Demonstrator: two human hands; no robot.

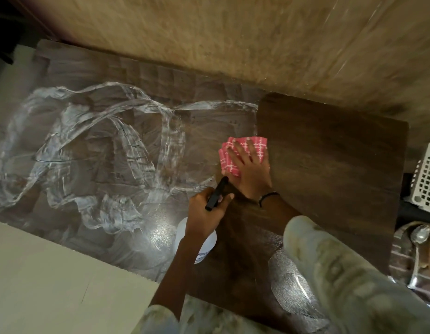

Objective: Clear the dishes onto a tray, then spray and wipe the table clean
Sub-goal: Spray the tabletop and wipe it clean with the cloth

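At 3 o'clock, off the counter: a white lattice basket (426,182), and below it at 4 o'clock a metal tray (399,259) with a spoon (417,247) lying in it.
Counter (329,165): dark wood grain; its 9 o'clock half is covered in looping white wet streaks (100,145), while the 3 o'clock half looks dry and dark.
Beyond, at 12 o'clock: a tan wall running along the counter's far edge.
In the way: my left hand with the bottle sits just beside my right wrist, at its 8 o'clock.
Right grip: my right hand (251,172) lies flat, fingers spread and straight, pressing a folded pink checked cloth (243,150) onto the counter near the middle, right at the edge of the dry part.
Left grip: my left hand (206,210) is curled around the neck of a white spray bottle (197,242), its black nozzle (216,194) pointing toward 12 o'clock; whether the bottle touches the counter I cannot tell.
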